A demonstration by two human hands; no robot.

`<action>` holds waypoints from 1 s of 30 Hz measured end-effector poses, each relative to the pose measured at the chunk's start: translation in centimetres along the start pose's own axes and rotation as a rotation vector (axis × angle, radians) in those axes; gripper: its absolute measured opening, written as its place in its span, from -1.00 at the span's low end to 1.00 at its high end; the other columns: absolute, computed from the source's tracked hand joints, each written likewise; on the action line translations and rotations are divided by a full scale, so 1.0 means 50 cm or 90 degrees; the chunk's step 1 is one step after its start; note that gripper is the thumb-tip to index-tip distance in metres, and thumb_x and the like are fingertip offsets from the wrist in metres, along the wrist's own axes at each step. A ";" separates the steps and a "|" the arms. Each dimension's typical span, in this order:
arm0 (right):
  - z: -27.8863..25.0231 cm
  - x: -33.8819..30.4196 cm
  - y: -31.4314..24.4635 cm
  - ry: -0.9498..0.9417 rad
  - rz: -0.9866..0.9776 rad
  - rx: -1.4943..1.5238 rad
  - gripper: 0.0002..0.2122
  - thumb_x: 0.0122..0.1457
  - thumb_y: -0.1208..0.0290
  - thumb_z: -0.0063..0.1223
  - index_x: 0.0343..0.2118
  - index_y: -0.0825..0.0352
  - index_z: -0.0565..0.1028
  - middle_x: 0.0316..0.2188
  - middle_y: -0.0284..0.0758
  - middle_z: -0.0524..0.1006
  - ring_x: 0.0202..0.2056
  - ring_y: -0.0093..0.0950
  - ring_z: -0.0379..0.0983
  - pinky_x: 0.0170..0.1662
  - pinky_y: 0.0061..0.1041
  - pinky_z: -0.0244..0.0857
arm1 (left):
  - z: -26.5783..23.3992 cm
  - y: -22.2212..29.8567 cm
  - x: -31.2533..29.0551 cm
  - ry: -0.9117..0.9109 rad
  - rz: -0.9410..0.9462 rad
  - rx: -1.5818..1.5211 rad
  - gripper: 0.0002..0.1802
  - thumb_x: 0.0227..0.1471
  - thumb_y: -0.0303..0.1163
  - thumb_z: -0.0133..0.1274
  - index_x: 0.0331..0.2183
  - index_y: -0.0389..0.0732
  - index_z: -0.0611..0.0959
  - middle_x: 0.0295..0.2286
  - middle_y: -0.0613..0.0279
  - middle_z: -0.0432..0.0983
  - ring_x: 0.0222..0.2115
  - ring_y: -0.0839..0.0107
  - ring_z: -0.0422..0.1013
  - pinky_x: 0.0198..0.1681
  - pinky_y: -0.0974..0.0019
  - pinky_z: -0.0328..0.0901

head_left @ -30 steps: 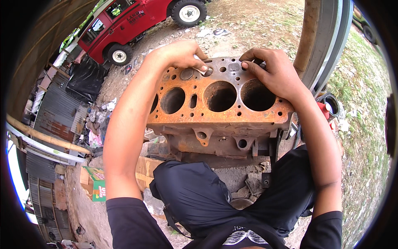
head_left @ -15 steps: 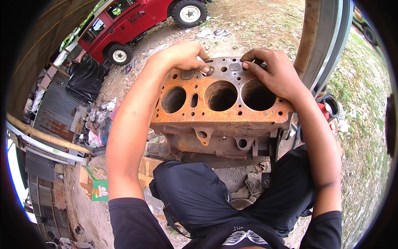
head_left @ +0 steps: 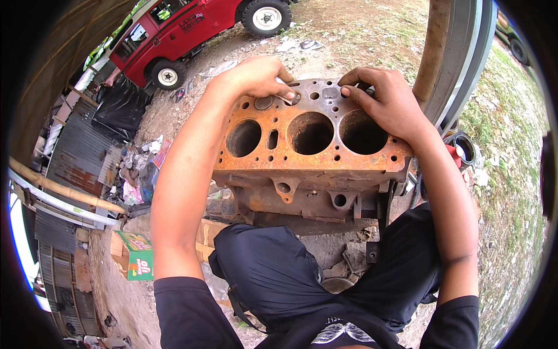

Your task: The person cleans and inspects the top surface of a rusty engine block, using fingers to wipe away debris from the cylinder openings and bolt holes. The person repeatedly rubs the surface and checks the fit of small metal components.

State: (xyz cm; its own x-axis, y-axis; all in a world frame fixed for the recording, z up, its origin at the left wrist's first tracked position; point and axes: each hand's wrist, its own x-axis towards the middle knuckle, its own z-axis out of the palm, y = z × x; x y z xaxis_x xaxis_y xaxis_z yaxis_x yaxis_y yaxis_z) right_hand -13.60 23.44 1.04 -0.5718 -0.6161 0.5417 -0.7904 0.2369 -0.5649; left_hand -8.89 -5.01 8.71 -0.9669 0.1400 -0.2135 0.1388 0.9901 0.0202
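Observation:
In front of me stands a rusty engine block (head_left: 280, 164), its flat top facing up with large round cylinder bores. My left hand (head_left: 264, 80) is at the far side of the top, thumb and fingers closed on a thin pale strip (head_left: 285, 100). The strip's tip meets the metal beside a small hole; its exact kind is not clear. A round disc-like plug (head_left: 264, 103) sits just left of it. My right hand (head_left: 378, 96) grips the far right part of the block, fingers bent, thumb on the top surface. Some of its fingertips are hidden.
A metal post (head_left: 459, 64) rises close beyond my right arm. A black round container (head_left: 463, 148) and a red object stand right of the block. My knees are against its near side. A green carton (head_left: 132, 256) lies left; a red vehicle (head_left: 192, 29) is parked beyond.
The left hand and its pale strip have shifted very slightly right at the same spot. The right hand stays where it was; the view has moved a little.

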 end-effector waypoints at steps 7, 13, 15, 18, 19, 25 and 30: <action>-0.004 0.001 0.008 0.009 -0.019 -0.015 -0.78 0.30 0.31 0.28 -0.16 0.37 0.73 -0.39 -0.03 0.71 -0.31 -0.08 0.69 -0.16 -0.18 0.51 | 0.042 0.046 0.003 0.108 -0.045 0.148 -0.54 0.00 -0.07 0.40 -0.06 -0.02 0.87 -0.33 -0.13 0.74 -0.22 -0.08 0.67 -0.04 -0.03 0.50; -0.003 0.001 0.003 0.001 0.003 0.000 -0.78 0.30 0.31 0.29 -0.16 0.37 0.73 -0.39 -0.03 0.71 -0.31 -0.08 0.69 -0.16 -0.18 0.52 | 0.020 0.022 0.002 0.049 -0.024 0.072 -0.55 0.02 -0.08 0.40 -0.06 -0.04 0.87 -0.31 -0.11 0.75 -0.20 -0.06 0.67 -0.03 -0.02 0.49; -0.001 -0.001 0.002 0.000 0.003 0.005 -0.78 0.30 0.31 0.29 -0.16 0.37 0.73 -0.38 -0.03 0.71 -0.31 -0.08 0.69 -0.16 -0.18 0.52 | 0.007 0.005 0.003 0.017 -0.012 0.007 -0.51 0.03 -0.08 0.42 -0.01 -0.06 0.85 -0.25 -0.10 0.77 -0.15 0.01 0.69 0.00 0.02 0.49; -0.004 0.001 -0.005 -0.020 0.004 -0.050 -0.82 0.32 0.38 0.28 -0.14 0.37 0.72 -0.29 -0.10 0.74 -0.27 -0.21 0.72 -0.14 -0.29 0.55 | -0.005 0.001 0.001 -0.019 -0.037 -0.032 -0.44 0.02 -0.07 0.45 0.04 -0.08 0.82 -0.19 -0.09 0.77 -0.09 0.08 0.69 0.04 0.09 0.47; -0.006 0.001 -0.006 -0.015 -0.002 -0.048 -0.82 0.32 0.38 0.28 -0.14 0.38 0.72 -0.29 -0.10 0.74 -0.27 -0.21 0.72 -0.14 -0.29 0.55 | -0.002 0.002 -0.001 0.005 -0.020 -0.002 -0.43 -0.01 -0.05 0.46 0.03 -0.07 0.83 -0.19 -0.10 0.77 -0.12 0.04 0.69 0.04 0.07 0.49; 0.000 0.003 0.004 0.002 -0.002 0.005 -0.78 0.31 0.31 0.28 -0.16 0.37 0.73 -0.37 -0.05 0.71 -0.30 -0.10 0.69 -0.14 -0.20 0.52 | 0.058 0.047 -0.005 0.154 -0.076 0.179 -0.53 -0.03 -0.04 0.38 -0.08 -0.02 0.88 -0.33 -0.09 0.75 -0.24 -0.04 0.68 -0.05 0.01 0.53; -0.002 0.000 0.003 0.008 -0.006 -0.010 -0.78 0.31 0.30 0.28 -0.16 0.36 0.73 -0.38 -0.05 0.71 -0.30 -0.09 0.69 -0.14 -0.19 0.52 | 0.029 0.034 -0.001 0.093 -0.007 0.127 -0.63 0.02 -0.08 0.35 -0.17 -0.06 0.89 -0.39 -0.10 0.74 -0.30 -0.04 0.67 -0.11 -0.04 0.52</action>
State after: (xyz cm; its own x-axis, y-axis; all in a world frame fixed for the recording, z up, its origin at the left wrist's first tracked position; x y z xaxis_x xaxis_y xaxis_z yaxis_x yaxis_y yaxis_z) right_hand -13.72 23.55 1.01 -0.5665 -0.6085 0.5556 -0.7994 0.2421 -0.5499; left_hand -8.28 -3.33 7.33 -0.9874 0.1428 -0.0687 0.1529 0.9722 -0.1775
